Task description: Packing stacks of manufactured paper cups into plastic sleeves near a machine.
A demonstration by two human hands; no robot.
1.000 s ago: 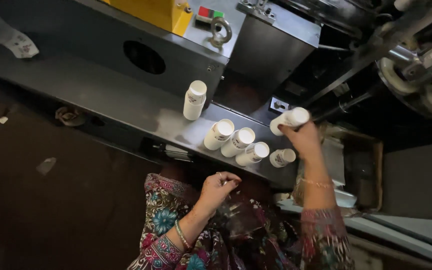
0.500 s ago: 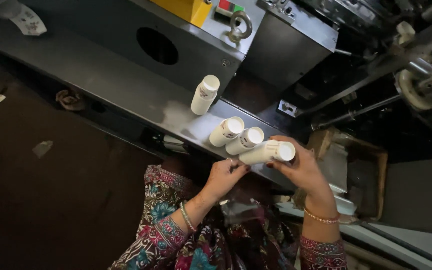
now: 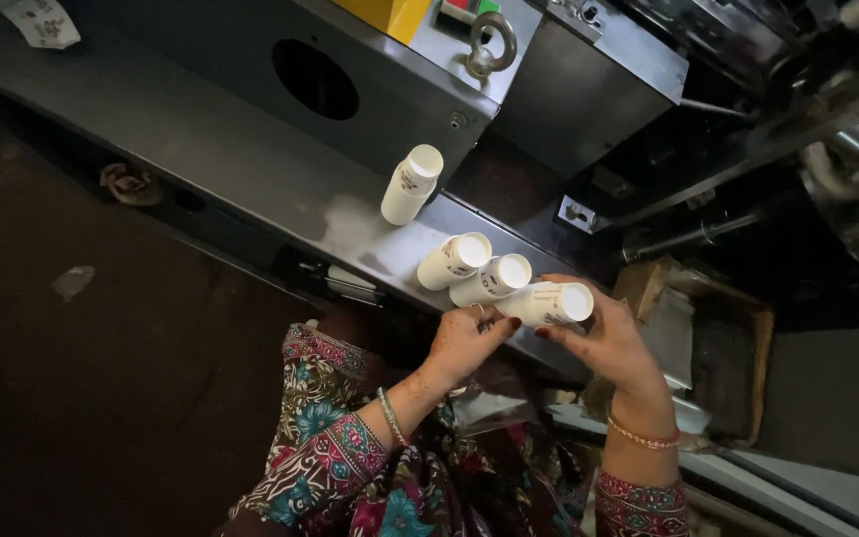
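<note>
holding cup stack [image 3: 547, 303] over ledge [image 3: 251, 169]: right hand [image 3: 608, 343] fingers curled round it, left hand [image 3: 461, 343] fingertips pinching its base; two stacks [image 3: 474, 268] lying beside, one cup [image 3: 410, 185] upright beyond.

white label tag [image 3: 40, 22] top left

Matt white paper cups [image 3: 547, 303] lie on a smooth, dull-grey metal ledge [image 3: 251, 169].
</note>
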